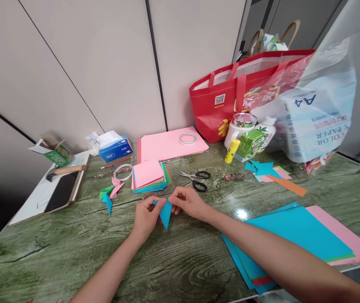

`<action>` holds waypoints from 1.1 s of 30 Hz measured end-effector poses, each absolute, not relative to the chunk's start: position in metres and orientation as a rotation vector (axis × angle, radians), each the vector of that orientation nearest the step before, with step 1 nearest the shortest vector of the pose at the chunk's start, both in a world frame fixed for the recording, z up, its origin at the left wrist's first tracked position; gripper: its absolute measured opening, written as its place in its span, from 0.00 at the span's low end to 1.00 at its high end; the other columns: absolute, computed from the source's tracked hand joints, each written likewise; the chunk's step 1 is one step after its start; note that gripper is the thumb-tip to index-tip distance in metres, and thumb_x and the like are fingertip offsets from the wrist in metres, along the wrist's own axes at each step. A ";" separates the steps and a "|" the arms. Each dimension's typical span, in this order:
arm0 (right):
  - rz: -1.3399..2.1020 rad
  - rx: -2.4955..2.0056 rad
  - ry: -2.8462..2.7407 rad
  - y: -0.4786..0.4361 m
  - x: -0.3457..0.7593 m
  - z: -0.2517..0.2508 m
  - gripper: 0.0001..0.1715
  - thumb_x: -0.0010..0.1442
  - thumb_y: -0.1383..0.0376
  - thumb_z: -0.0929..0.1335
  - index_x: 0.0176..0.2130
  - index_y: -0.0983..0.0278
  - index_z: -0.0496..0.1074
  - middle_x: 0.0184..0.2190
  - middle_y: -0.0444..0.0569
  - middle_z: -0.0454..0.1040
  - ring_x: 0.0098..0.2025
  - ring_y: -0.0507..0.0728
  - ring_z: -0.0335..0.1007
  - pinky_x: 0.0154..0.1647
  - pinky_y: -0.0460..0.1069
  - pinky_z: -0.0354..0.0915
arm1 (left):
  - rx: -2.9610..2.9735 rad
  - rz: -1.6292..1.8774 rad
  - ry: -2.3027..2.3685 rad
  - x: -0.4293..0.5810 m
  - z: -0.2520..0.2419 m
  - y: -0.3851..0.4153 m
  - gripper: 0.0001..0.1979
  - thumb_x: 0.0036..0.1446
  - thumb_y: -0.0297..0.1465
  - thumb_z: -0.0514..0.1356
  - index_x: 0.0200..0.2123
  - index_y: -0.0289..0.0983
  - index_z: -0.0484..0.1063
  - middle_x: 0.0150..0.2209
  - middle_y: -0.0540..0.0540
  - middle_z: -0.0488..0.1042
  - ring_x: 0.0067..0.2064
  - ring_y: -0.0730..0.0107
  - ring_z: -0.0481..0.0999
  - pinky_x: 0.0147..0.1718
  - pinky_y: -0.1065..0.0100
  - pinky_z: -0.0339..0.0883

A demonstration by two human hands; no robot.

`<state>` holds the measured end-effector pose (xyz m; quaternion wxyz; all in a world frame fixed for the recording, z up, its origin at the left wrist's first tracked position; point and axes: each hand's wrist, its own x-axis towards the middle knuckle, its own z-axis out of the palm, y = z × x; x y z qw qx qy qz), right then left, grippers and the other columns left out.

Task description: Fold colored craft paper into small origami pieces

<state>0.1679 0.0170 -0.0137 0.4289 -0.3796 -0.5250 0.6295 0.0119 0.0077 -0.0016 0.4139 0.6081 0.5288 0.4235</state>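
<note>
A blue folded paper [166, 215] hangs point-down between my two hands, just above the tabletop. My left hand [146, 216] pinches its left upper side between thumb and fingers. On the other side, my right hand [188, 203] grips the upper right corner, its fingers curled and partly hidden. Beyond the hands lies a stack of small coloured paper squares [148, 173], pink on top. Black-handled scissors [198, 179] rest to its right with the blades pointing left. Left of the stack are folded paper pieces [108, 195] in green, pink and blue.
At the back stand a tissue box [116, 149], pink sheets [167, 145] with a tape roll [188, 138], and a red bag [211, 113]. A yellow glue stick [232, 151] and paper scraps [266, 169] are at right. Large blue sheets [296, 231] lie under my right forearm.
</note>
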 end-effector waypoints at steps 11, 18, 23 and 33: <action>1.632 -0.889 -1.365 0.016 0.169 -0.012 0.20 0.51 0.51 0.65 0.28 0.66 0.62 0.14 0.39 0.68 0.13 0.46 0.63 0.14 0.40 0.60 | 1.900 1.243 1.335 0.009 0.001 0.005 0.05 0.48 0.31 0.60 0.24 0.37 0.74 0.21 0.50 0.72 0.22 0.73 0.69 0.22 0.73 0.63; 1.653 -0.766 -1.226 0.015 0.168 -0.011 0.18 0.48 0.55 0.69 0.31 0.66 0.64 0.19 0.41 0.71 0.21 0.49 0.70 0.23 0.45 0.68 | 2.300 1.386 1.178 0.005 0.000 0.001 0.07 0.47 0.29 0.62 0.33 0.40 0.74 0.39 0.43 0.71 0.36 0.66 0.73 0.34 0.65 0.68; 1.516 -0.804 -1.160 0.016 0.167 -0.016 0.19 0.44 0.61 0.71 0.34 0.64 0.63 0.22 0.40 0.71 0.24 0.50 0.71 0.27 0.46 0.69 | 1.868 1.406 1.318 0.009 -0.001 0.004 0.15 0.47 0.32 0.61 0.40 0.38 0.67 0.42 0.42 0.68 0.41 0.63 0.71 0.35 0.64 0.70; 1.473 -0.882 -1.189 0.015 0.166 -0.018 0.19 0.43 0.60 0.71 0.33 0.65 0.63 0.24 0.42 0.71 0.24 0.52 0.71 0.27 0.48 0.69 | 1.402 1.152 1.219 0.015 -0.002 0.007 0.08 0.48 0.32 0.60 0.30 0.34 0.67 0.18 0.52 0.70 0.17 0.75 0.69 0.15 0.74 0.64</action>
